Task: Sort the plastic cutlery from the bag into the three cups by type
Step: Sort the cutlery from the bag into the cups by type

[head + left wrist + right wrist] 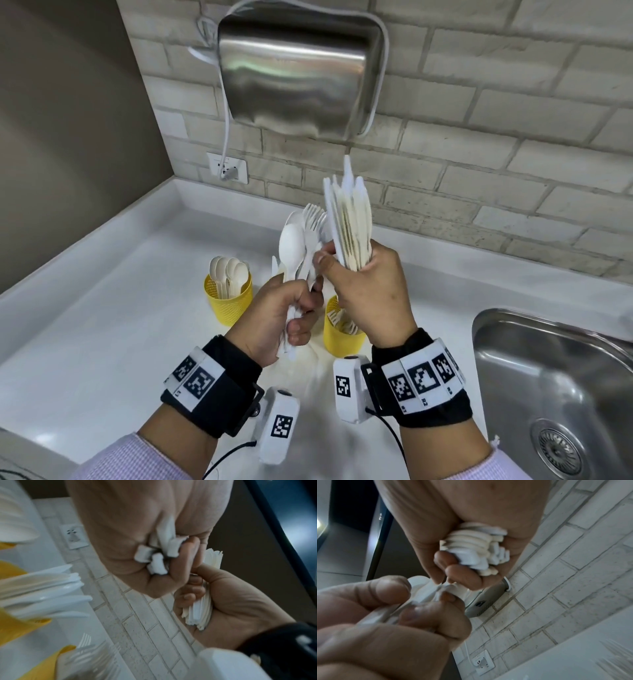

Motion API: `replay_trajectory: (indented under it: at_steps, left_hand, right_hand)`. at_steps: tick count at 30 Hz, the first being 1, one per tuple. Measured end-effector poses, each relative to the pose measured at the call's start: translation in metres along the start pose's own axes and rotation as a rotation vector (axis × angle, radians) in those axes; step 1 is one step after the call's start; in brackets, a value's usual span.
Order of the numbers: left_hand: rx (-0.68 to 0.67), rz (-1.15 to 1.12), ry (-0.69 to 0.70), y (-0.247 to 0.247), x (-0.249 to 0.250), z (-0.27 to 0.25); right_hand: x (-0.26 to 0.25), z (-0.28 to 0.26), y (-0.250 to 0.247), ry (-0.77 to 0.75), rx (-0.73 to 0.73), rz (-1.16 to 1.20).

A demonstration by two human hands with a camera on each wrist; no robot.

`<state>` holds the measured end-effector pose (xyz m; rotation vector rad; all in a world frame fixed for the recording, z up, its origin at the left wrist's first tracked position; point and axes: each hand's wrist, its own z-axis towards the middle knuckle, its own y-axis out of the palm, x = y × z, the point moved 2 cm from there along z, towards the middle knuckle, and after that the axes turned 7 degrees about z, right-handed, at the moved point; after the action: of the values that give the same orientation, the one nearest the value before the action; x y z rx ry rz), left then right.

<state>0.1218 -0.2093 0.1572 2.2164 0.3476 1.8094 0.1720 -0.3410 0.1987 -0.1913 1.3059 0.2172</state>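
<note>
Step in hand: separating knives out of a mixed handful, held above the worktop (102,308).

Right hand (370,294): fingers curled tight round a bundle of knives (352,222), blades up, handle ends poking out below the palm (right wrist view). Thumb and forefinger of this hand reach across to the other handful and appear to pinch one piece there; which type cannot be told.

Left hand (284,315): fingers wrapped round a mixed bunch of spoons and forks (301,240), heads up, touching the knife bundle.

Landmark: spoon cup (228,298), yellow, standing on the worktop, already holding spoons.
- Both handfuls are above and just to the right of the spoon cup.
- Fork cup (342,332), yellow, sits right of the spoon cup, under the right hand; fork tines show inside.
- A third cup with knives shows only in the left wrist view, between the other two; in the head view the hands cover it.
- No bag visible.

Judgement: sorting is mid-way. Spoons and forks are partly placed, and many pieces are in hand.

Next move calls for: drawing the pinched piece free without loosening the knife bundle, then lowering the knives handle-first into the third cup.
</note>
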Motion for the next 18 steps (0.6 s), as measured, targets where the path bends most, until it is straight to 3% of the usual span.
replay_trajectory:
  at_steps: [5, 8, 13, 18]
  left_hand:
    - [0.273, 0.584, 0.371, -0.001, 0.004, -0.002]
    - [0.275, 0.740, 0.546, 0.000, 0.005, -0.006]
    - [0.306, 0.856, 0.643, 0.001, 0.003, -0.004]
    - [0.317, 0.908, 0.707, 0.001, 0.006, -0.005]
  right_hand:
    - [0.004, 0.005, -0.010, 0.075, 0.195, 0.359]
    - [0.003, 0.006, -0.014, 0.179, 0.198, 0.545]
    - [0.003, 0.005, -0.018, 0.176, 0.129, 0.622]
    - [-0.003, 0.004, -0.024, 0.115, -0.061, 0.624]
